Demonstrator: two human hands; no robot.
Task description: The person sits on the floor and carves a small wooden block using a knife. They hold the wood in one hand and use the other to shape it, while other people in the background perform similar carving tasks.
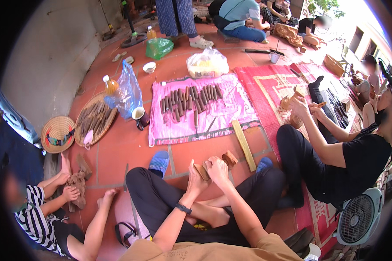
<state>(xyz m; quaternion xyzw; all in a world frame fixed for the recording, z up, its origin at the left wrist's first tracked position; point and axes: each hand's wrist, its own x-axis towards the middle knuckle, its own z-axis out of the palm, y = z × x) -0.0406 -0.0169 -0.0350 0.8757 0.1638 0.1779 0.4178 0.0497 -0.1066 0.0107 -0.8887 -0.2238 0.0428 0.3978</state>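
Note:
In front of my crossed legs I hold a small brown wood block (201, 171) between both hands. My left hand (195, 182) is closed around its left side, thumb up. Against its right side, my right hand (217, 169) has its fingers curled in and gripping; whether they also hold a small tool is hidden. Just past the right knuckles sits a reddish carved wood piece (229, 159). A pink cloth (161, 130) lies farther ahead, bearing several carving tools (189, 98) with dark wooden handles, set out in rows.
A pale wooden stick (244, 145) lies right of the pink cloth. Ahead left are a mug (140, 117), a blue plastic bag (128, 91) and a basket of tools (111, 124). A child sits left with carved wood (79, 187); a person carves at right, near a fan (359, 216).

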